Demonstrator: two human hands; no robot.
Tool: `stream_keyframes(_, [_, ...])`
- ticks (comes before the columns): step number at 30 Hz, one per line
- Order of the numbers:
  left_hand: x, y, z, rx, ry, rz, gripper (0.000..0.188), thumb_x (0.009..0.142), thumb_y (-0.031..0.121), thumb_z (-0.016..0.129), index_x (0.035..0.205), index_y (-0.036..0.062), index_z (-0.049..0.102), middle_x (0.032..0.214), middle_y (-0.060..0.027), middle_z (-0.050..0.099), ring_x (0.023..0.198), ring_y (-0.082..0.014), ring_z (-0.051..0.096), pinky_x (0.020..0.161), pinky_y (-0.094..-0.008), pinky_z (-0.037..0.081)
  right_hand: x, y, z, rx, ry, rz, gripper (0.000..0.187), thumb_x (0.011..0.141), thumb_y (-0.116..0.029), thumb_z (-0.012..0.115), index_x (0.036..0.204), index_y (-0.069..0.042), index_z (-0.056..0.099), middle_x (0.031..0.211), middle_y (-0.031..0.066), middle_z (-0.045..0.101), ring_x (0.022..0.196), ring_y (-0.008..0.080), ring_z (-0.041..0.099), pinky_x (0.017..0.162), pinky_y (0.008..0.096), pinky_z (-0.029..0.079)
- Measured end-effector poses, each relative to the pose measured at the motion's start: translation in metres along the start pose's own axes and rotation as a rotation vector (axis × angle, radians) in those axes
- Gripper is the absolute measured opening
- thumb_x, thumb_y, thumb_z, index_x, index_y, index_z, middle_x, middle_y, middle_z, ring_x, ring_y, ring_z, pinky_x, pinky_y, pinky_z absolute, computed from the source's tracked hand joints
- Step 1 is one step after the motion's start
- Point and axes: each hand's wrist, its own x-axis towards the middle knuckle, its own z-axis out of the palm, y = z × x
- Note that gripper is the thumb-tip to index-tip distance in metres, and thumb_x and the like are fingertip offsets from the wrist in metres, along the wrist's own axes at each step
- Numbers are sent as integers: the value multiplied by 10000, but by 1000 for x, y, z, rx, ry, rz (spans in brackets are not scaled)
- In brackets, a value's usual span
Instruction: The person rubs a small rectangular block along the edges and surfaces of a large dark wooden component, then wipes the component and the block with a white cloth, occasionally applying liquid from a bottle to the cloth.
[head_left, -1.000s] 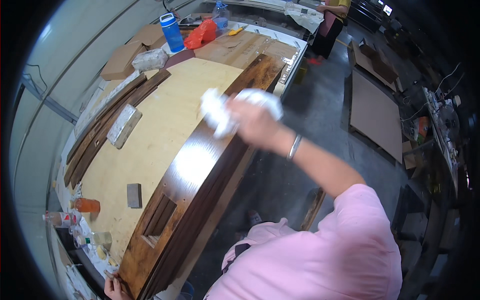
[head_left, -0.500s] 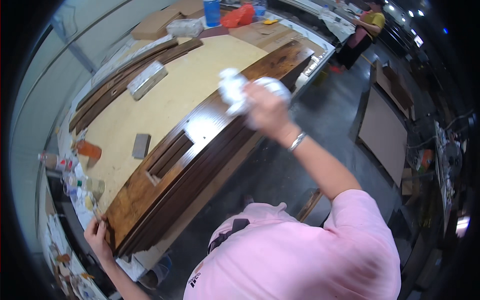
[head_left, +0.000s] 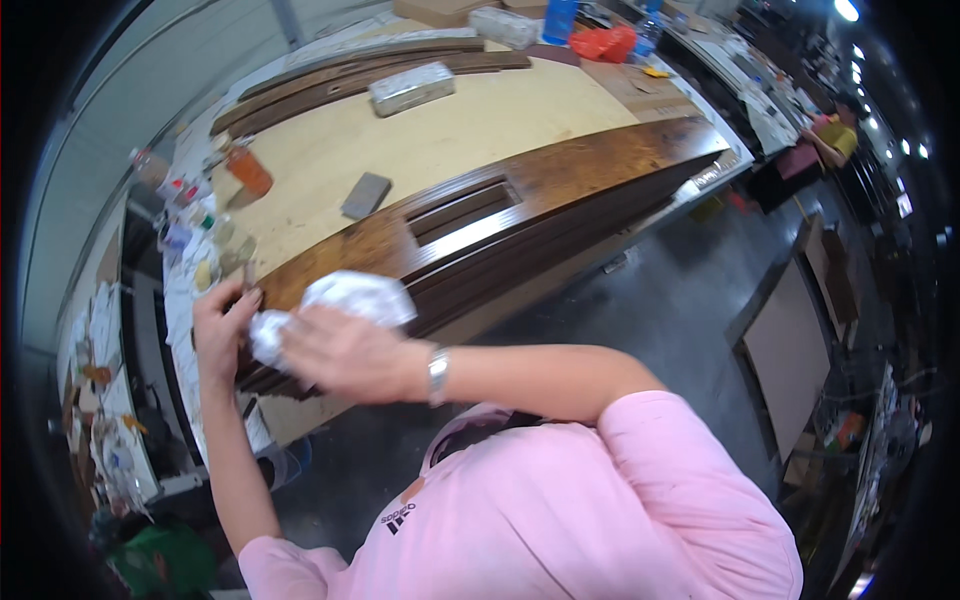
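Note:
A long, glossy brown wooden panel (head_left: pixel 580 155) with a rectangular cutout lies along the near edge of the table, its dark grooved side toward me. My right hand (head_left: pixel 345 355) presses a bunched white cloth (head_left: pixel 365 296) onto the panel's left part, slightly blurred by motion. At the panel's left end, my left hand (head_left: pixel 222 325) has its fingers curled against the corner; the cloth is close beside it. Behind the panel lies a small grey-brown block (head_left: pixel 366 195). A bottle of orange liquid (head_left: pixel 247 168) stands farther left.
Dark wooden strips (head_left: pixel 340 85) and a wrapped block (head_left: pixel 411 89) lie on the pale tabletop (head_left: pixel 500 118). Several bottles line the left edge. A red plastic bag (head_left: pixel 603 43) is at the back. Another person (head_left: pixel 832 140) stands far right; flat boards (head_left: pixel 790 345) lean nearby.
My right hand has swept the cloth from the panel's right part to its left end, near my left hand. My left hand stays at that end. The view has turned.

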Motion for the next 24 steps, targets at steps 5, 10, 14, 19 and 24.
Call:
stream_keyframes(5, [1, -3, -5, -31, -52, -3, 216, 832, 175, 703, 766, -20, 638, 695, 25, 586, 691, -57, 494, 641, -234, 388, -90, 75, -110, -419, 22, 182, 421, 730, 48, 591, 1148, 22, 640, 1106, 198, 680, 1063, 347, 663, 989, 467, 500])
stream_keyframes(10, [9, 4, 3, -143, 4, 22, 202, 825, 132, 719, 923, -43, 698, 781, -5, 648, 731, -59, 539, 684, -238, 434, -132, 116, -199, -513, 258, 628, 398, 692, 87, 589, 1054, -33, 702, 1064, 158, 698, 1010, 357, 660, 920, 435, 509])
stream_keyframes(14, [-12, 47, 41, -195, 150, 73, 263, 818, 120, 741, 1019, -46, 701, 866, -41, 693, 793, -97, 603, 751, -253, 470, -54, 68, -169, -151, 211, 621, 137, 769, 6, 646, 887, 14, 714, 794, 121, 680, 754, 239, 664, 721, 318, 520])
stream_keyframes(19, [-12, 83, 104, -266, 27, 258, 262, 796, 69, 766, 1030, -28, 698, 934, -71, 714, 860, -132, 648, 795, -269, 497, 5, 42, -105, 852, 199, 718, 390, 858, -49, 728, 1232, 8, 634, 913, 41, 678, 799, 84, 598, 728, 243, 509])
stream_keyframes(24, [-18, 90, 128, -517, -38, 202, 493, 869, 108, 712, 1306, -26, 527, 1148, -113, 645, 1016, -166, 633, 896, -304, 498, 8, 54, -97, 1176, 290, 823, 342, 886, -30, 701, 1219, 23, 640, 958, 11, 675, 845, 59, 620, 769, 218, 514])
